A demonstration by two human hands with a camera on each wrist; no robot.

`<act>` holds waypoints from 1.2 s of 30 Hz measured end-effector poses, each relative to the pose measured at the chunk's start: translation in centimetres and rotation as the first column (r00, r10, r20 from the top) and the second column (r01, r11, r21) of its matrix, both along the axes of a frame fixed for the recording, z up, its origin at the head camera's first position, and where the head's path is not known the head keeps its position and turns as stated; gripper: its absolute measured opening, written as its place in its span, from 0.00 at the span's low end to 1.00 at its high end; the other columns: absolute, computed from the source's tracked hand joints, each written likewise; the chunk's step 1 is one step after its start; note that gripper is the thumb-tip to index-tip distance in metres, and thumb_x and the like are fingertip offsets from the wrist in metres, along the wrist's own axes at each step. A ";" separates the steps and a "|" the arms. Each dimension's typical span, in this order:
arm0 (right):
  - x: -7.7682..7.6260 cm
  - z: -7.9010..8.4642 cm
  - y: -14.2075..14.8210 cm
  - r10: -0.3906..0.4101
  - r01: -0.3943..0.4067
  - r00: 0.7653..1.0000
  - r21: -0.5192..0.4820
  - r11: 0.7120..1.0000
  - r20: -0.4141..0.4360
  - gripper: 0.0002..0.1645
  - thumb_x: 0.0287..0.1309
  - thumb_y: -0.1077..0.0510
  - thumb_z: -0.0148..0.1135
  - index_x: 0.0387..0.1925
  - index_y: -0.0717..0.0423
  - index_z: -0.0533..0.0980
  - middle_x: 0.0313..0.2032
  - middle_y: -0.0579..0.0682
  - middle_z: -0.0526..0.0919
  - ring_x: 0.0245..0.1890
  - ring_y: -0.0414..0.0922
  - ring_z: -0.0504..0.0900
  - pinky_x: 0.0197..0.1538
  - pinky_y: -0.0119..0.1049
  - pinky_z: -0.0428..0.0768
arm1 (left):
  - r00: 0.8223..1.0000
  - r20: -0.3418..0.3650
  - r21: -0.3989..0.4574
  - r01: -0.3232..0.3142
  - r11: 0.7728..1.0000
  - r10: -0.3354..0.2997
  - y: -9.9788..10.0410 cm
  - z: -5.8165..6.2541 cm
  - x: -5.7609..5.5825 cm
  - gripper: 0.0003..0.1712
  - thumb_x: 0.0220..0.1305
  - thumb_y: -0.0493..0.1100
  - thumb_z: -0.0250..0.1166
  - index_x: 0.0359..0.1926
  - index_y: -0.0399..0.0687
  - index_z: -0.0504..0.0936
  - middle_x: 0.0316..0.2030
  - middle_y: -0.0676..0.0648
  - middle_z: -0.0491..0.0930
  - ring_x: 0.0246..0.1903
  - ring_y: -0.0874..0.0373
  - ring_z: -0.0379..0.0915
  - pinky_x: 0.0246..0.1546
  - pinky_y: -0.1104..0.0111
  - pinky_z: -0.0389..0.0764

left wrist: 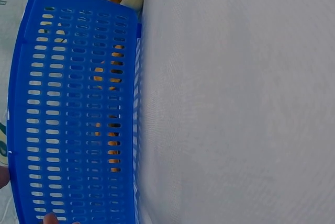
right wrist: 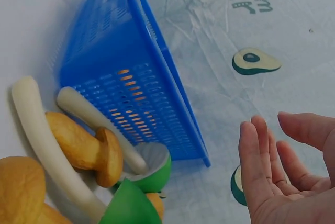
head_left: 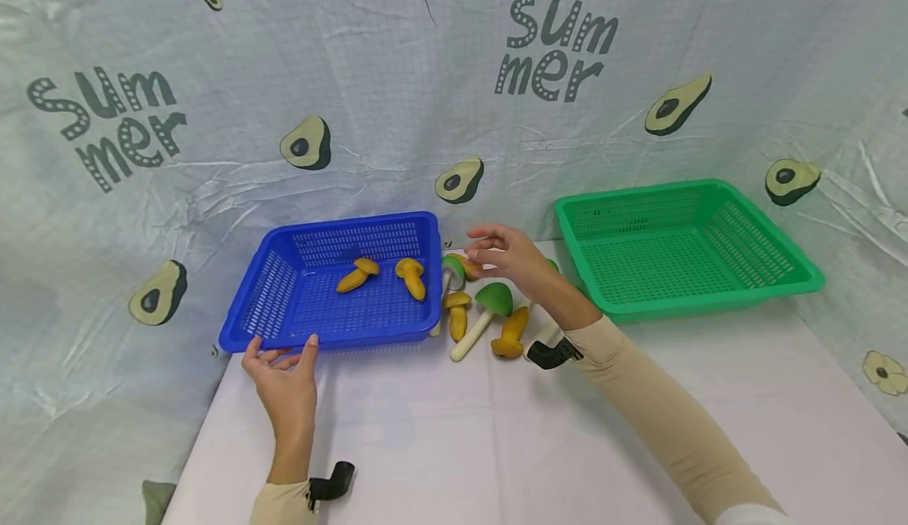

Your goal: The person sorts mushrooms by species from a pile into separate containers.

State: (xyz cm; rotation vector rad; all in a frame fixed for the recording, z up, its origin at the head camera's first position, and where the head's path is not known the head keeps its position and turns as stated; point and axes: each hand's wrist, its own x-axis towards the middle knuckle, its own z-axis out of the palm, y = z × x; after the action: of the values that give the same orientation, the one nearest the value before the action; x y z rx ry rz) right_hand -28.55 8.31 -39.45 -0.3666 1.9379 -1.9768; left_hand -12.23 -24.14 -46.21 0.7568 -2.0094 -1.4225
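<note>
My left hand holds the near rim of a blue basket, with fingertips against its outer wall in the left wrist view. Inside lie two yellow toy mushrooms, one on the left and one on the right. My right hand hovers over a heap of toy mushrooms beside the basket, its fingers loosely bent and nothing between them. The heap mixes green-capped mushrooms with long white stems and yellow ones; the right forearm hides part of it.
A green basket stands at the right back, with no mushrooms in it. Both baskets and the heap sit on a white-covered table. Behind rises a pale cloth printed with avocados and lettering.
</note>
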 end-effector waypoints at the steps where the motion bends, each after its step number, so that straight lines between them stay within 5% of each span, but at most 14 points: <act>1: 0.1 -0.1 0.2 0.001 -0.001 1.000 0.002 1.000 -0.001 0.23 0.70 0.61 0.62 0.64 0.58 0.71 0.55 0.64 0.76 0.56 0.61 0.81 0.61 0.53 0.79 | 1.000 -0.001 0.001 0.000 1.000 0.000 0.0 0.0 0.0 0.51 0.66 0.53 0.70 0.77 0.48 0.47 0.52 0.46 0.65 0.39 0.67 0.69 0.33 0.85 0.72; 8: 1.0 -0.8 1.3 0.027 -0.026 1.000 0.019 0.999 -0.016 0.27 0.69 0.64 0.63 0.66 0.59 0.69 0.57 0.67 0.76 0.49 0.50 0.85 0.57 0.50 0.82 | 1.000 0.001 0.009 -0.002 1.000 0.002 0.0 0.1 0.0 0.51 0.66 0.52 0.69 0.77 0.48 0.47 0.50 0.51 0.64 0.40 0.66 0.68 0.33 0.85 0.72; 12: 1.5 -1.6 1.9 0.039 -0.038 0.999 0.040 0.998 -0.035 0.27 0.68 0.63 0.63 0.66 0.56 0.69 0.54 0.60 0.79 0.52 0.52 0.84 0.55 0.47 0.83 | 1.000 -0.006 0.009 -0.002 1.000 0.002 0.0 0.1 0.0 0.51 0.66 0.52 0.70 0.77 0.48 0.47 0.50 0.51 0.64 0.39 0.66 0.68 0.33 0.85 0.72; 24: 2.5 -3.5 3.6 0.028 -0.022 0.997 0.087 0.996 -0.069 0.30 0.65 0.61 0.66 0.67 0.56 0.69 0.58 0.64 0.77 0.54 0.56 0.81 0.52 0.36 0.83 | 1.000 -0.008 0.024 -0.006 1.000 0.006 0.0 0.1 -0.1 0.51 0.66 0.52 0.70 0.77 0.48 0.47 0.51 0.50 0.64 0.40 0.65 0.68 0.34 0.85 0.72; 36: 3.4 -4.7 4.8 0.092 -0.081 0.990 0.104 0.991 -0.103 0.33 0.59 0.72 0.67 0.66 0.59 0.70 0.57 0.65 0.77 0.55 0.59 0.81 0.52 0.35 0.83 | 1.000 -0.013 0.027 0.003 1.000 -0.003 0.0 0.2 -0.1 0.51 0.66 0.51 0.70 0.77 0.48 0.47 0.54 0.44 0.65 0.40 0.65 0.68 0.33 0.85 0.72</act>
State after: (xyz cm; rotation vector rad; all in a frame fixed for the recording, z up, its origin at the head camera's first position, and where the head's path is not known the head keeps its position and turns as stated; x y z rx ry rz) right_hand -25.15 13.10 -44.11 -0.5315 2.0412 -1.8328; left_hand -12.35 -24.17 -46.00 0.7550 -1.9864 -1.4552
